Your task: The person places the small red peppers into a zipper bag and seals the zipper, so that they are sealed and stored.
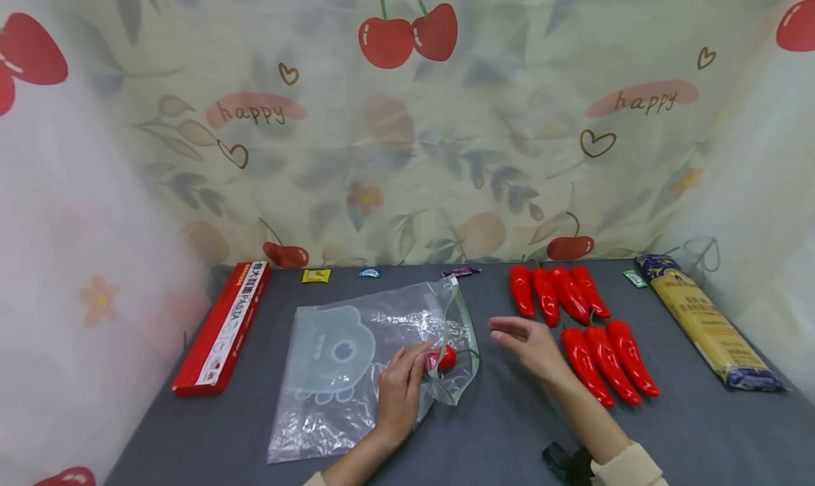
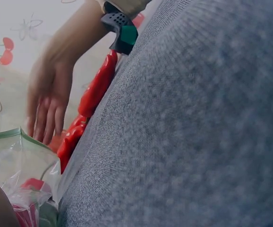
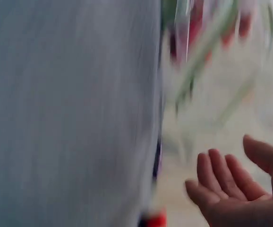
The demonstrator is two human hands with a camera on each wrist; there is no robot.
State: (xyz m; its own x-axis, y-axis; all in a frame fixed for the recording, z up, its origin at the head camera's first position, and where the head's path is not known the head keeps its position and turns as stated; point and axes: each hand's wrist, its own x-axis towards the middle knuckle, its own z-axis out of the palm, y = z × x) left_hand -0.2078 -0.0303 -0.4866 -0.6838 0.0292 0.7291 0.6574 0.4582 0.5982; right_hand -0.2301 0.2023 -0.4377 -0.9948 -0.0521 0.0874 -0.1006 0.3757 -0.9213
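Observation:
A clear zip bag point(image 1: 395, 316) with a pale cartoon print lies flat, its green-edged mouth toward the right. Inside that mouth is a red chili pepper point(image 1: 448, 359), its stem pointing to the opening. My left hand point(image 1: 400, 394) grips the bag from outside around the pepper, with the fingers covering part of it. Just right of the bag's mouth, my right hand point(image 1: 525, 341) hovers with fingers extended and nothing held. In the right wrist view its palm point(image 3: 240, 189) shows bare. Several more red chili peppers point(image 1: 610, 355) lie in two rows to the right.
A red pasta box point(image 1: 223, 330) lies at left and a yellow pasta packet point(image 1: 709, 320) at far right. Small wrapped candies, one yellow point(image 1: 315, 276), line the back edge below the printed curtain point(image 1: 407, 153). A dark wrist device point(image 1: 567, 463) sits by the right sleeve.

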